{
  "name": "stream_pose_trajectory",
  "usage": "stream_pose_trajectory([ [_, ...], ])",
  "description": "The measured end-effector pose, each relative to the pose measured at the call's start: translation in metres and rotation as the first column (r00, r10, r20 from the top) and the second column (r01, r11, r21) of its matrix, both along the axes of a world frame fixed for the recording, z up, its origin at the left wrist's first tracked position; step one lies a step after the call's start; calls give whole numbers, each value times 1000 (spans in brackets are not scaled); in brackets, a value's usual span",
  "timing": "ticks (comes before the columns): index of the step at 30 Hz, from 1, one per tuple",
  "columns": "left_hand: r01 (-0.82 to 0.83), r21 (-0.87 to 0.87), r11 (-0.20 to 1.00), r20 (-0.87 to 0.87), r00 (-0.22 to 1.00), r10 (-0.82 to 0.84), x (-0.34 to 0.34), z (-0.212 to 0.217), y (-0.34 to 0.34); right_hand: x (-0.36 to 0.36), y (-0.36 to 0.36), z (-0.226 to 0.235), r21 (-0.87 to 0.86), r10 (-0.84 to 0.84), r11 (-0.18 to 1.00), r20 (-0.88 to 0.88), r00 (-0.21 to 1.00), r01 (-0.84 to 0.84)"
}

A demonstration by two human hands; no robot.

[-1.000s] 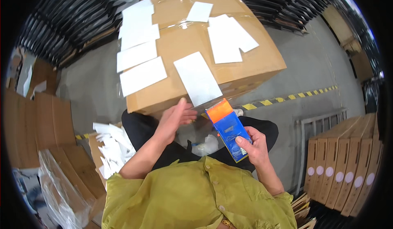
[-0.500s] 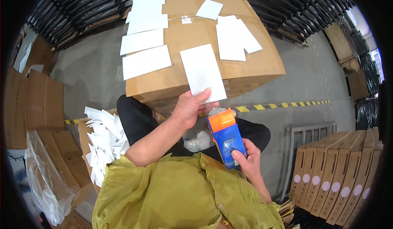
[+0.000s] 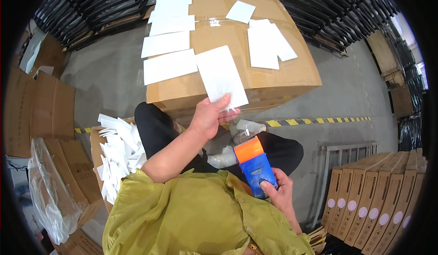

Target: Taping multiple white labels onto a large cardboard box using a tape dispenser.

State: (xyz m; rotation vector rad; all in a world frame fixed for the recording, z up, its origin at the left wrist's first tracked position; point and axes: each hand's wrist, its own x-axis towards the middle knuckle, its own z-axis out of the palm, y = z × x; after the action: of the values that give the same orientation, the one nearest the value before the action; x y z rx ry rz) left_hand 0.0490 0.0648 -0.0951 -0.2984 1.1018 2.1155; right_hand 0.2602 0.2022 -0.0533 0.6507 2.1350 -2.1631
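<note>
My left hand (image 3: 212, 116) is closed on the lower end of a white foam sheet (image 3: 221, 72), thumb on top and fingers beneath. The sheet slants up over the near edge of a large cardboard box (image 3: 214, 50). In my right hand (image 3: 280, 191) is a blue and orange tape dispenser (image 3: 255, 164), its toothed edge pointing up toward the sheet. A clear strip, faint, hangs between the dispenser and the fingers of my left hand. Several white sheets (image 3: 169, 66) lie in a column on the box's left side. More white sheets (image 3: 263, 49) overlap on its right.
A carton of white pieces (image 3: 119, 148) stands by my left knee. Flat brown cartons (image 3: 365, 200) stand in a row at the lower right, beside a metal frame (image 3: 346, 146). Black racks (image 3: 337, 9) line the back. Plastic film (image 3: 50, 191) drapes over boxes at left.
The dispenser has moved down and slightly right, away from the sheet, with the clear strip longer between them. The sheet has tilted a little leftward. The whole view has shifted slightly.
</note>
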Motion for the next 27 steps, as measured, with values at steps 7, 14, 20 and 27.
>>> stream_pose_trajectory([
  [7, 102, -234, 967, -501, 839, -210, 10, 16, -3, -14, 20, -20, -182, -15, 983, 111, 994, 35],
  [14, -33, -320, 947, -936, -143, -321, 51, 11, 10, -38, 44, -56, -403, 38, 915, 24, 999, -25],
  [20, 91, -144, 985, -886, -455, -88, 70, 56, 20, -57, 8, -65, 154, -142, 982, 218, 966, 109],
  [27, -803, -306, 511, -593, -259, -762, -98, 112, -35, -30, 42, -82, -155, -84, 979, 299, 951, 135],
])
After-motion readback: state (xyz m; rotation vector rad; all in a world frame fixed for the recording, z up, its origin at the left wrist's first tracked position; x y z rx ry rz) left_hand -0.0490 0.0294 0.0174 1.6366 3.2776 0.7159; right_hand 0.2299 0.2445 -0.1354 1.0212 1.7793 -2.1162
